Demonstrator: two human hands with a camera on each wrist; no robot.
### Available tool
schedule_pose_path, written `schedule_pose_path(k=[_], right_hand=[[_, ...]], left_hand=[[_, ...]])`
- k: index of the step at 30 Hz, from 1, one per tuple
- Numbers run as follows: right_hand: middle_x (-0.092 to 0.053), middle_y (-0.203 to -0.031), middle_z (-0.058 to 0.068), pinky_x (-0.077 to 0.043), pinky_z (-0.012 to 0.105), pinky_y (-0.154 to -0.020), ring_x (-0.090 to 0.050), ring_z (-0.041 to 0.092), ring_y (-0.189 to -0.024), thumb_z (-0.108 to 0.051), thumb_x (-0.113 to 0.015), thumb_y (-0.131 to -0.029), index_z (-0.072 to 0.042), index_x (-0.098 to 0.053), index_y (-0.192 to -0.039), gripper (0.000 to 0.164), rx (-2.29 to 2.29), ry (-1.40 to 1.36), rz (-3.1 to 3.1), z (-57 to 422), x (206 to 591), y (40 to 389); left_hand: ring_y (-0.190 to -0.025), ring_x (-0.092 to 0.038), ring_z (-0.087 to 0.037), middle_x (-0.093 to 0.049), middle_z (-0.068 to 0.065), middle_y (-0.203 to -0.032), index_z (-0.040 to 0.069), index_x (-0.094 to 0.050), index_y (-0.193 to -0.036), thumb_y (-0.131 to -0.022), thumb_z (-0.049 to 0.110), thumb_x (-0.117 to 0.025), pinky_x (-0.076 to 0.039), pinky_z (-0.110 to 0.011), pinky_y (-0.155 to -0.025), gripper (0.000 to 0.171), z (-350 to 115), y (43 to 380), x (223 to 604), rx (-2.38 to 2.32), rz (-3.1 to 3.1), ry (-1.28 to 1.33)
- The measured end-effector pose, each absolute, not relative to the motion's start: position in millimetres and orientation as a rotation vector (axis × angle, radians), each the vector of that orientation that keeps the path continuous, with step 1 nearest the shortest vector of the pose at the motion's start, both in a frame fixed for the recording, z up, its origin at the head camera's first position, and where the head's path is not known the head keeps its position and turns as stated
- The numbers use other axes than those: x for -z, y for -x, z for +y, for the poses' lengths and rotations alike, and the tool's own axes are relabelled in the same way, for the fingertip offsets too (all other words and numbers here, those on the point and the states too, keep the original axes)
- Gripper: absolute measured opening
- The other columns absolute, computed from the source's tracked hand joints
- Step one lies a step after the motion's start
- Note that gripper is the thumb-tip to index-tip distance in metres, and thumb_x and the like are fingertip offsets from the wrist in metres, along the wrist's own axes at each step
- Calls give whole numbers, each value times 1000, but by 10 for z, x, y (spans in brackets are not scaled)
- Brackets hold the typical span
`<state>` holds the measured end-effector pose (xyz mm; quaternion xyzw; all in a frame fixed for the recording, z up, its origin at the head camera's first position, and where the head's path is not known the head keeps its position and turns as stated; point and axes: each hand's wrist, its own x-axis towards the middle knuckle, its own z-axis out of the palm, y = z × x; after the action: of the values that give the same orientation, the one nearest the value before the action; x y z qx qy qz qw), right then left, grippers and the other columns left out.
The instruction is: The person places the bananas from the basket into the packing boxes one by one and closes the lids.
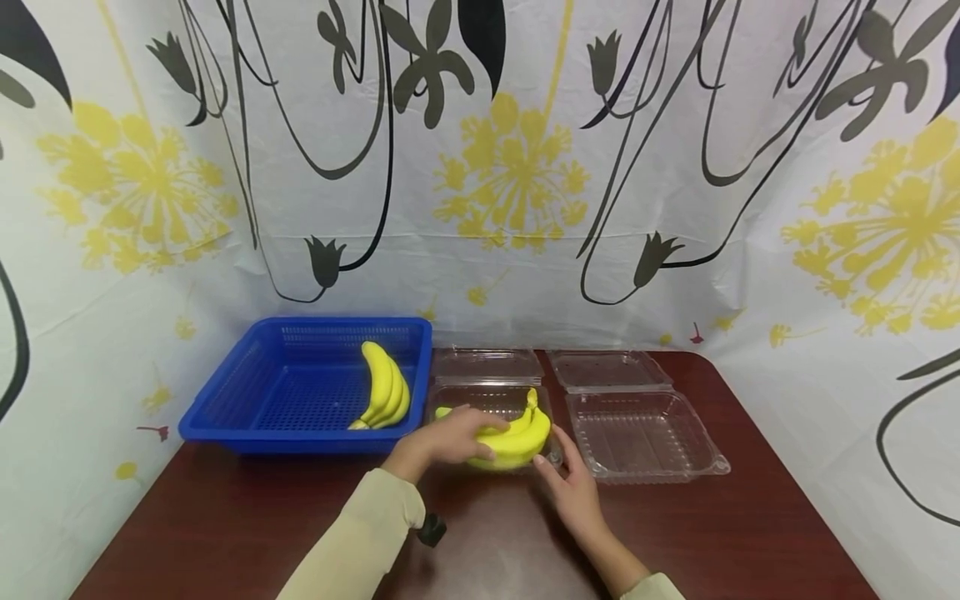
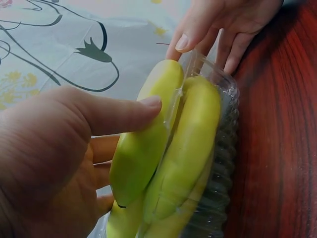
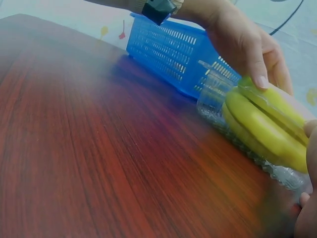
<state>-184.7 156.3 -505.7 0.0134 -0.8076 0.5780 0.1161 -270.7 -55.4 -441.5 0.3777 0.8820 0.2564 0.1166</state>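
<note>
A left hand [image 1: 453, 435] grips a banana bunch [image 1: 525, 435], thumb across it, fingers curled, partly inside a clear container [image 1: 483, 395] at twelve o'clock; the right hand [image 1: 577, 493], fingers spread, meets its four-o'clock corner, apparently steadying it.

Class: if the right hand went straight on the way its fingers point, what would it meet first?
Probably the end of the clear box with the bananas, right by the right hand; whether they touch is unclear.
</note>
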Motion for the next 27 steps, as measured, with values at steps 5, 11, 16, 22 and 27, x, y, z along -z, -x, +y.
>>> schedule_pose_path(k=[5,11,16,22,27], right_hand=[[-37,-150,19,-42,46,-99,-36,32,-136,-17,-60,-98,-4,-35,-149,59,-1694,-24,-2347,1583,5153,1904],[-32,-152,22,-41,51,-100,-32,35,-138,-22,-58,-99,-6,-32,-150,59,-1689,24,-2338,1598,5271,1955],[-31,-151,26,-36,56,-102,-29,39,-138,-22,-59,-98,-2,-32,-149,61,-1708,66,-2328,1588,5235,1949],[-32,-149,26,-29,57,-107,-29,42,-137,-28,-58,-99,-5,-28,-151,64,-1861,128,-2267,1600,5145,1943],[-28,-152,26,-33,55,-106,-31,40,-137,-27,-53,-101,-4,-20,-153,65,-2043,145,-2173,1588,5051,1943]], left_hand=[[-121,-54,-18,-63,1,-127,13,-68,-125,-85,22,-76,-34,-41,-106,42,-541,2691,4453,-699,2714,-1174],[-131,-44,-27,-57,-5,-137,17,-69,-123,-82,31,-78,-22,-55,-110,44,-571,2604,4544,-743,2890,-1117],[-137,-34,-34,-50,-8,-143,17,-66,-126,-80,37,-79,-14,-63,-110,53,-655,2504,4645,-935,2995,-1016],[-143,-20,-35,-33,-12,-154,16,-54,-139,-79,41,-79,-16,-65,-108,69,-797,2381,4773,-1232,2954,-841],[-145,-18,-30,-25,-7,-158,21,-45,-146,-81,43,-78,-31,-60,-105,77,-881,2325,4831,-1425,2887,-689]])
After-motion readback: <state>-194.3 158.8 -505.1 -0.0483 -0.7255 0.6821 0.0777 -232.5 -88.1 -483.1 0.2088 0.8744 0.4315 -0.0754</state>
